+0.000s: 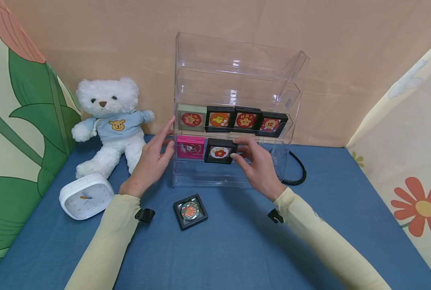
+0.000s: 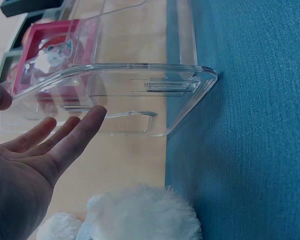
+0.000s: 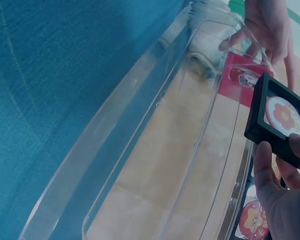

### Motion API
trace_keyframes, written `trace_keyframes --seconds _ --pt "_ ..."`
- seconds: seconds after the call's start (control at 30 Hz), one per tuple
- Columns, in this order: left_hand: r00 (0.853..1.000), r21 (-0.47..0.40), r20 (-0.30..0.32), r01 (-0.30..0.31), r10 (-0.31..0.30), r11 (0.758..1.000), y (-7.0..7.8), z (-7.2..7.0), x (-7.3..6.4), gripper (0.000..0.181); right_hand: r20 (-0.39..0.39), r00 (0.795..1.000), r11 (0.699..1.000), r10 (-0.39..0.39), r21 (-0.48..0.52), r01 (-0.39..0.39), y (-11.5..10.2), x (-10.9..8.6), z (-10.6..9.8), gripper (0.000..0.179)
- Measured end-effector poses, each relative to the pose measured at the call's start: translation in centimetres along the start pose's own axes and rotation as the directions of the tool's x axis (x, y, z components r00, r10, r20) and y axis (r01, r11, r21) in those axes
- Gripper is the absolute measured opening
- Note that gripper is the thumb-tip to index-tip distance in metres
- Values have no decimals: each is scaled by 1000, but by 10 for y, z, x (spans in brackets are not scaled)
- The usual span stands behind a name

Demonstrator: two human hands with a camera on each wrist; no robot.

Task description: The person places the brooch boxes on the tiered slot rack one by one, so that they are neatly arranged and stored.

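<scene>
My right hand [image 1: 257,166] pinches a black display box [image 1: 220,151] with a red flower badge by its right side, at a lower tier of the clear acrylic rack [image 1: 233,186]. Immediately left of it, a pink box [image 1: 190,139] sits on that tier. My left hand [image 1: 150,161] is at the rack's left side with fingers extended; in the left wrist view its fingertips [image 2: 96,114] overlap the clear side panel. One tier up stand a pale green box [image 1: 192,106] and several black boxes [image 1: 220,109] with round badges.
Another black box [image 1: 190,212] with a round badge lies on the blue table in front. A white clock [image 1: 86,197] and a white teddy bear [image 1: 108,92] are at the left. A black coiled cord [image 1: 304,171] lies right of the rack.
</scene>
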State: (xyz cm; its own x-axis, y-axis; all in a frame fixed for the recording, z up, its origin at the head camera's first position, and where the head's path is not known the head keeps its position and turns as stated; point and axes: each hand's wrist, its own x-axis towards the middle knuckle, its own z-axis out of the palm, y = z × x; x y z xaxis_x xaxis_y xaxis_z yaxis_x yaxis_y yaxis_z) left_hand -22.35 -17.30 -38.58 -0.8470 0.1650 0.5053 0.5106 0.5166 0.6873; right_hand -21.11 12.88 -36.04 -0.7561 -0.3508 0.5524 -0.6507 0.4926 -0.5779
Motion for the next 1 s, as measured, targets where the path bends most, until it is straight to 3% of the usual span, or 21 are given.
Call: trace_keyframes --seconds 1.0 --pt "1000 -24 2 6 -6 1000 0 -1 0 65 -18 997 993 72 -92 -73 11 19 9 37"
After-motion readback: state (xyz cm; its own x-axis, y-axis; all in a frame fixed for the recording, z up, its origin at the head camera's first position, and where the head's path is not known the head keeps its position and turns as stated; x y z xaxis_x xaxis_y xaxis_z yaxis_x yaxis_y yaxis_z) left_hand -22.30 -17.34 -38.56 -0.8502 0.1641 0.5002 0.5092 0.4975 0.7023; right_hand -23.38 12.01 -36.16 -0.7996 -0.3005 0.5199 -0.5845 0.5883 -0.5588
